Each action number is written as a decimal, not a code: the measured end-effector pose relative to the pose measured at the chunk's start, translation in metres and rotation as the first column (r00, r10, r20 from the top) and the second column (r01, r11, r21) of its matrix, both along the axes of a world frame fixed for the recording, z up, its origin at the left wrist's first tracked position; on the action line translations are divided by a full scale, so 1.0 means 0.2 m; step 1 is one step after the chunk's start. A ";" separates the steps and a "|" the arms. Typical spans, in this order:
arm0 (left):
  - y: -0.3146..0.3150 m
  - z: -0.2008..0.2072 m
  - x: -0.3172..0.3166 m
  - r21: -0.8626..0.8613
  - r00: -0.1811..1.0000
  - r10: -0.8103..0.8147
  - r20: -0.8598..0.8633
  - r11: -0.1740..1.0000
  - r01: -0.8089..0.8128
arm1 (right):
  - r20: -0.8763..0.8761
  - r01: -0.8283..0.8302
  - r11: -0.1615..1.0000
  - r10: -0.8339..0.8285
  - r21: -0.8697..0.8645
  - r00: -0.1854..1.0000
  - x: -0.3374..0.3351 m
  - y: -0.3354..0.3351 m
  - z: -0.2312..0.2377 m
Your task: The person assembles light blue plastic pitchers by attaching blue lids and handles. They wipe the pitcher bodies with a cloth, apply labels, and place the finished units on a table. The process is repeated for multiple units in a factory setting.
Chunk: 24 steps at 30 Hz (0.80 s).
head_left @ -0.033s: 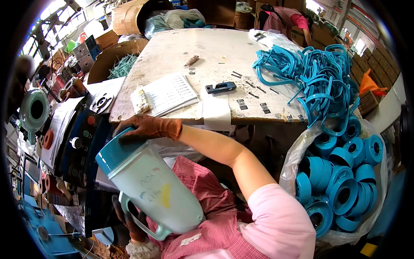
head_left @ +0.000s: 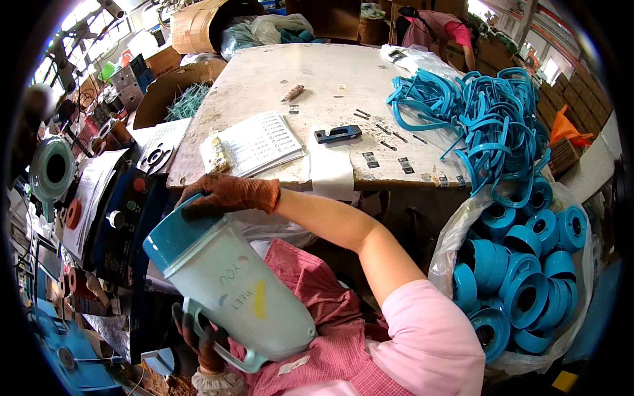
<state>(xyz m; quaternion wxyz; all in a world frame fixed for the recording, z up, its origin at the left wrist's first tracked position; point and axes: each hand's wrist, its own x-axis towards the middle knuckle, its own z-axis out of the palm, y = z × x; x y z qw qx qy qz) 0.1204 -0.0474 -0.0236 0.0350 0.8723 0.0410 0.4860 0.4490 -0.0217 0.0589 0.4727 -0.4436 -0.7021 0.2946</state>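
A pale green plastic jug (head_left: 257,307) lies tilted across my lap, its blue collar or lid (head_left: 188,234) toward the upper left. Its side carries lettering and a yellow mark. My right hand (head_left: 212,197), in a brown-orange work glove, reaches across from the right and is closed over the rim of the blue end. Down by the jug's handle (head_left: 228,353) is my left hand (head_left: 201,343), in a dark glove, with fingers around the handle; part of that hand is hidden behind it.
Ahead stands a worktable (head_left: 264,79) with papers (head_left: 261,142), a dark blue plastic part (head_left: 338,134) and a heap of blue strips (head_left: 489,119). At right, a plastic-lined bag (head_left: 442,264) holds blue rings (head_left: 528,300). Machine controls (head_left: 125,224) crowd the left. Another person (head_left: 432,30) bends at the back.
The jug has shifted very slightly, its blue end a little further left, and turned a touch so its print faces up more. Both hands stay on it.
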 end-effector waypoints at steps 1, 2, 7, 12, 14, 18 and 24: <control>-0.04 0.08 0.01 0.024 0.997 -0.012 -0.073 1.000 0.014 | 0.029 -0.020 0.999 0.019 0.025 0.999 0.00 0.00 0.06; -0.09 0.16 0.04 0.042 0.989 -0.033 -0.146 0.998 0.039 | 0.052 -0.039 0.998 0.037 0.048 0.998 -0.01 -0.02 0.13; -0.15 0.23 0.26 0.054 0.917 -0.205 -0.343 0.970 0.237 | 0.761 0.228 0.974 -0.155 0.010 0.630 -0.20 0.01 -0.05; 0.15 0.43 0.33 0.087 0.951 0.265 -0.158 0.963 -0.254 | 0.471 0.342 0.910 -0.414 0.233 0.779 0.33 -0.05 -0.20; 0.26 0.46 0.27 -0.093 0.962 0.258 -0.092 0.959 -0.266 | 0.457 0.603 0.760 -0.637 0.241 0.621 0.90 -0.17 -0.35; 0.44 0.43 0.29 -0.293 0.979 0.025 -0.201 0.952 -0.085 | 0.137 0.192 0.020 -0.771 0.981 -0.622 2.13 -1.33 -0.61; 0.37 0.16 0.30 -0.921 0.844 -0.534 0.054 0.300 0.249 | 0.909 0.969 -0.037 -0.338 0.245 -0.243 1.70 -1.87 -0.55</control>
